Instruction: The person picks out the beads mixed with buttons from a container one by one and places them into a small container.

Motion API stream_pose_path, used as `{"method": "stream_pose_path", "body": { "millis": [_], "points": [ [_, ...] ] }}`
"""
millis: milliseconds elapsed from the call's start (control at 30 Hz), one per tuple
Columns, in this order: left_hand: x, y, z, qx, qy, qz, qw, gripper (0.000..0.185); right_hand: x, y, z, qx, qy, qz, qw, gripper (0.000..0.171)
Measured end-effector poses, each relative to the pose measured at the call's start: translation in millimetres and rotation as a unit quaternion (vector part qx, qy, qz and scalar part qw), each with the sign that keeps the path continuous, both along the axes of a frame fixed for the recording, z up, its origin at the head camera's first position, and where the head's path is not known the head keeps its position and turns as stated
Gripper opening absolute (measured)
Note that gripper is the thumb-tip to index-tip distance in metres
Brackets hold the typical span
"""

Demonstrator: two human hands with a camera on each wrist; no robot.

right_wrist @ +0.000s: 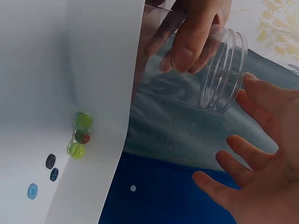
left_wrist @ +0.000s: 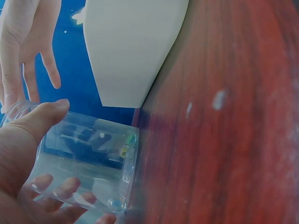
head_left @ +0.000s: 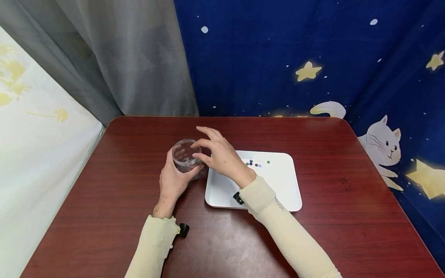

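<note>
My left hand (head_left: 175, 174) grips a clear plastic jar (head_left: 183, 155) that stands on the red-brown table (head_left: 347, 200), thumb on its near side and fingers round the far side. In the left wrist view the jar (left_wrist: 88, 154) shows a few small coloured beads (left_wrist: 130, 139) at its base. My right hand (head_left: 208, 151) hovers beside the jar's mouth with fingers spread and nothing in it. The right wrist view shows the threaded rim of the jar (right_wrist: 223, 70), the left hand's fingers (right_wrist: 189, 46) on it, and the right hand (right_wrist: 254, 158) open below.
A white tray (head_left: 278, 193) lies just right of the jar, under my right forearm. Small marbles (right_wrist: 82, 122) and buttons (right_wrist: 50, 161) lie on it. A blue starry curtain (head_left: 295, 58) and a grey curtain (head_left: 132, 58) hang behind the table.
</note>
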State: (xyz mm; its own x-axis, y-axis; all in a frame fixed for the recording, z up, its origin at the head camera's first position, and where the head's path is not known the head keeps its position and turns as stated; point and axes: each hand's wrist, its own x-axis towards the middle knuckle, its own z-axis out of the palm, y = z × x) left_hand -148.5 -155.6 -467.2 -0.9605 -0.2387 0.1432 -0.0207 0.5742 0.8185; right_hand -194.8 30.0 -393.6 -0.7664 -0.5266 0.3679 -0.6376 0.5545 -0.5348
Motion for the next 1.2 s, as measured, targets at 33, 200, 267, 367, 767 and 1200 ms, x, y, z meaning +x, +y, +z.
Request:
{"method": "stream_pose_path", "body": {
  "millis": [33,200,267,367,767,1200],
  "points": [
    [0.0,0,-0.1,0.0,0.001,0.0,1.0,0.1,0.2,0,0.2,0.0,-0.002,-0.001,1.0,0.024],
    [0.0,0,0.1,-0.001,0.0,0.0,1.0,0.1,0.5,3,0.6,0.0,-0.011,-0.007,1.0,0.024],
    [0.1,0,0.1,-0.001,0.001,-0.001,1.0,0.1,0.5,5,0.3,0.001,-0.015,-0.01,1.0,0.024],
    [0.4,0,0.3,-0.002,0.0,0.0,1.0,0.1,0.5,7,-0.7,0.003,-0.021,-0.012,1.0,0.025],
    [2.2,0,1.3,-0.009,-0.014,0.008,0.9998,0.106,0.5,15,-0.1,0.016,-0.038,-0.023,0.999,0.029],
    [0.8,0,0.5,-0.005,-0.018,0.009,0.9998,0.107,-2.8,32,-1.9,0.023,-0.044,-0.047,0.998,0.023]
  ]
}}
